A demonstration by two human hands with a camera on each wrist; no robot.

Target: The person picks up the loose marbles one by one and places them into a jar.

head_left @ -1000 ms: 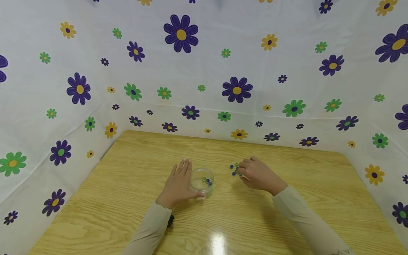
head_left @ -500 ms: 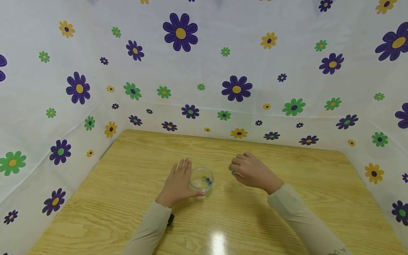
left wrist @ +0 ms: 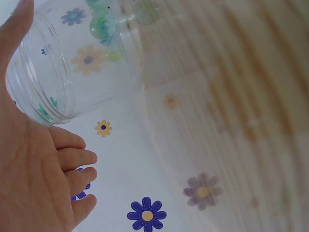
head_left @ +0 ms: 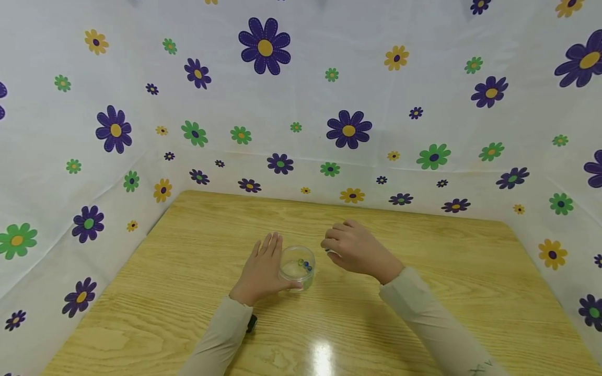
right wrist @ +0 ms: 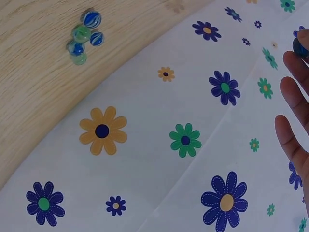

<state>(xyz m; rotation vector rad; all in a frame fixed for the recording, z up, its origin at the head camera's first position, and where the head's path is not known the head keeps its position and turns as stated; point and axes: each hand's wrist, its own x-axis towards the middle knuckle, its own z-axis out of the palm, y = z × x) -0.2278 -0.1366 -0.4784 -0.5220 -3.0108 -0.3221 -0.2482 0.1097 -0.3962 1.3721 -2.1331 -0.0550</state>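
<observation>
A clear round plastic jar (head_left: pixel 298 269) stands on the wooden table, holding several blue and green glass marbles (left wrist: pixel 102 26). My left hand (head_left: pixel 261 272) rests against the jar's left side, fingers straight, the thumb along its near side. To the right of the jar, my right hand (head_left: pixel 361 250) hovers over the table and pinches a dark blue marble (right wrist: pixel 300 47) between thumb and index finger; its other fingers are loosely bent. Loose blue and green marbles (right wrist: pixel 82 36) lie clustered on the table in the right wrist view; the right hand hides them in the head view.
The wooden table (head_left: pixel 197 230) reaches back to a white cloth (head_left: pixel 301 99) with purple, yellow and green flowers, which hangs behind and on both sides. A dark wristband (head_left: pixel 251 324) shows at the left wrist.
My right hand has picked up a marble from the loose group and moved left, closer to the jar. The left hand and the jar stay in place.
</observation>
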